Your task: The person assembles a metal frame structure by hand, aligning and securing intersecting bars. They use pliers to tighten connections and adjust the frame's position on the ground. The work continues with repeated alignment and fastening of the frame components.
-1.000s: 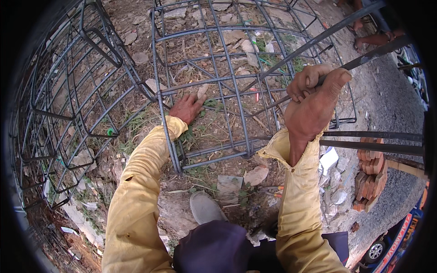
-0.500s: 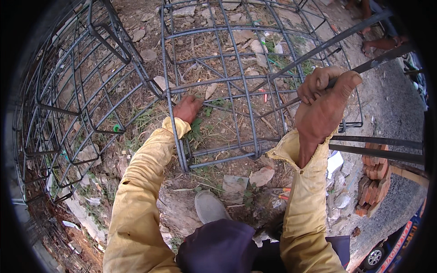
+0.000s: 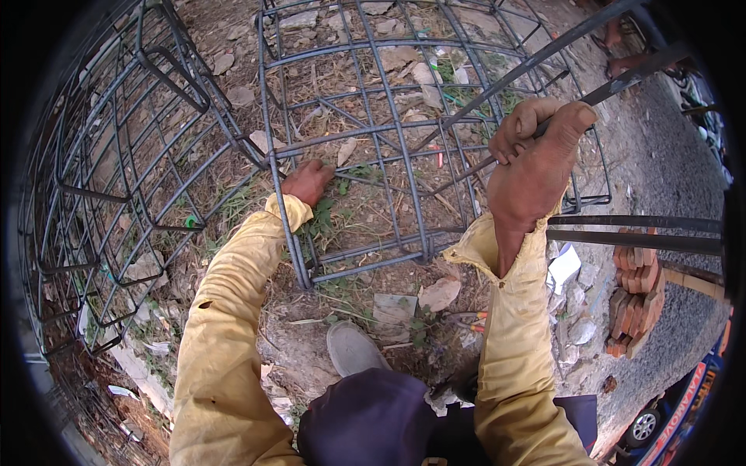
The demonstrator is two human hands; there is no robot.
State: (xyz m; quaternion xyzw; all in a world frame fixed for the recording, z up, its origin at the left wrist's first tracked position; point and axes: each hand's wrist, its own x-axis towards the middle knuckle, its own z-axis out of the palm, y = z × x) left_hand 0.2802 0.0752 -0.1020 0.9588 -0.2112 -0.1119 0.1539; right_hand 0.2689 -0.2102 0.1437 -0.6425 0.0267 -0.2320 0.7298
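Note:
My right hand (image 3: pixel 532 167), thumb up, is closed around a dark steel rebar (image 3: pixel 633 76) that slants from the upper right down into a rebar cage (image 3: pixel 400 124). Another bar (image 3: pixel 536 62) runs beside it, above the hand. Low at the cage's near left corner, my left hand (image 3: pixel 308 182) is closed on a thin bar close to the ground; its fingers are partly hidden. The cage's crossbar passes just above this hand, and an upright bar crosses in front of my left sleeve. Both sleeves are yellow and worn.
A second rebar cage (image 3: pixel 132 155) stands at the left. Two dark bars (image 3: pixel 637 234) stick out to the right above stacked red bricks (image 3: pixel 637 299). Orange-handled pliers (image 3: pixel 474 320) lie by my shoe (image 3: pixel 353 349). Another person's limbs (image 3: pixel 625 62) show at the upper right.
The whole view has shifted a little, so the cage and both hands sit slightly further left and up. Both hands keep their hold, and the bars keep much the same angle.

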